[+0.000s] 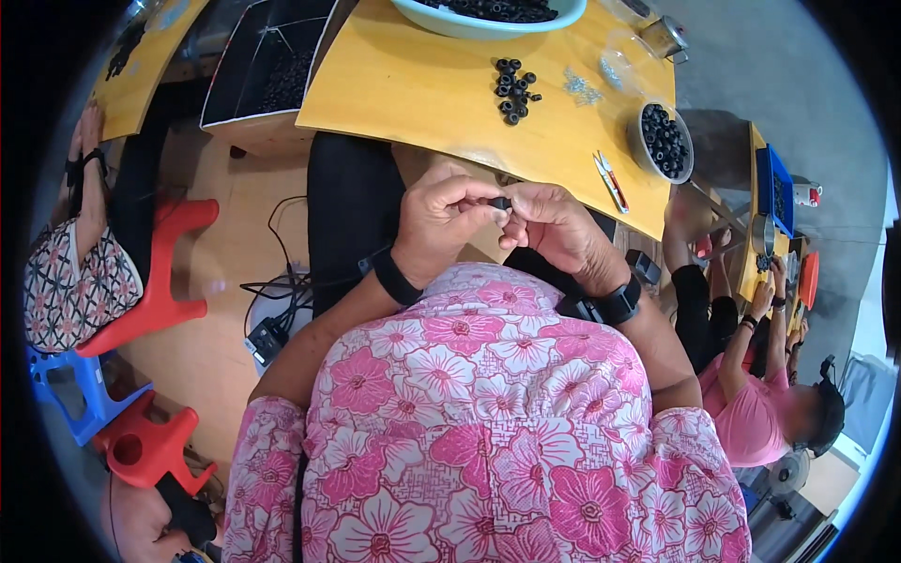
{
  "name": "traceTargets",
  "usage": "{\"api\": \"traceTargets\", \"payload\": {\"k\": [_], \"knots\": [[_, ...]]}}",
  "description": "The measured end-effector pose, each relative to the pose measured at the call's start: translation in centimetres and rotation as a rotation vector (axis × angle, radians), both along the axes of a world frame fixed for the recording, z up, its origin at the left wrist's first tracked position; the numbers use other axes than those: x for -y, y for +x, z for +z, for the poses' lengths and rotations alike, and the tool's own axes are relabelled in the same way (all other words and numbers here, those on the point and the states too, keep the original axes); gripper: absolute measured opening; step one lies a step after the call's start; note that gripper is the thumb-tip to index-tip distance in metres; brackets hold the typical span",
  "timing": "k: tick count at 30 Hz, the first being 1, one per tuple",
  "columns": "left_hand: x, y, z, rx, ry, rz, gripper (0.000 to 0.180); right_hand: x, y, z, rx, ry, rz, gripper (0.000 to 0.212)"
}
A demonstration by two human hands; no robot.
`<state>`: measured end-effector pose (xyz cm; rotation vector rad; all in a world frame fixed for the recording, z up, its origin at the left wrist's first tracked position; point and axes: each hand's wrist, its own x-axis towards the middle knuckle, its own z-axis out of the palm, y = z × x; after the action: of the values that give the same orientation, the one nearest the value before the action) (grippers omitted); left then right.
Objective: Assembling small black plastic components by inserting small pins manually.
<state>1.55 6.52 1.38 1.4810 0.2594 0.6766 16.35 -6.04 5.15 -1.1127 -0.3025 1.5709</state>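
Pinching one small black ring (501, 203) between both hands, left hand (441, 220) and right hand (554, 228), off the table (422, 94) edge; loosen your fingertips and it probably drops into your lap.

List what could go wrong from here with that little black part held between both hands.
1. The small black part is pinched only by the fingertips of the left hand and right hand, over the lap and off the yellow table; a slip would likely drop it to the floor.
2. The loose pile of black rings has no container; a bump could scatter it.
3. The snips lie near the table edge and could be knocked off.
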Motion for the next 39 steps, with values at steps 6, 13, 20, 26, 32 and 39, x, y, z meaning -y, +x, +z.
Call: {"api": "traceTargets", "payload": {"k": [6,13,20,26,32,39], "knots": [[0.2,0.1,0.2,0.018,-0.038,-0.008,0.017,-0.1,-0.2,0.0,0.031,0.043,0.001,0.031],[0.3,0.2,0.4,-0.049,-0.09,-0.043,0.027,-0.3,-0.6,0.9,0.24,-0.045,-0.027,0.026],[0.6,0.2,0.7,-0.03,-0.303,-0.259,0.052,-0.3,-1.3,1.4,0.648,0.114,-0.043,0.025],[0.6,-0.1,1.1,-0.054,-0.133,-0.195,0.052,-0.2,-1.9,1.8,0.874,0.199,-0.068,0.021],[0.2,-0.1,2.1,-0.056,-0.039,-0.161,0.047,-0.3,-1.8,1.7,0.899,0.216,-0.071,0.018],[0.4,0.9,2.0,-0.002,0.059,-0.172,0.045,0.0,-1.3,2.5,0.838,0.17,-0.069,0.021]]}}
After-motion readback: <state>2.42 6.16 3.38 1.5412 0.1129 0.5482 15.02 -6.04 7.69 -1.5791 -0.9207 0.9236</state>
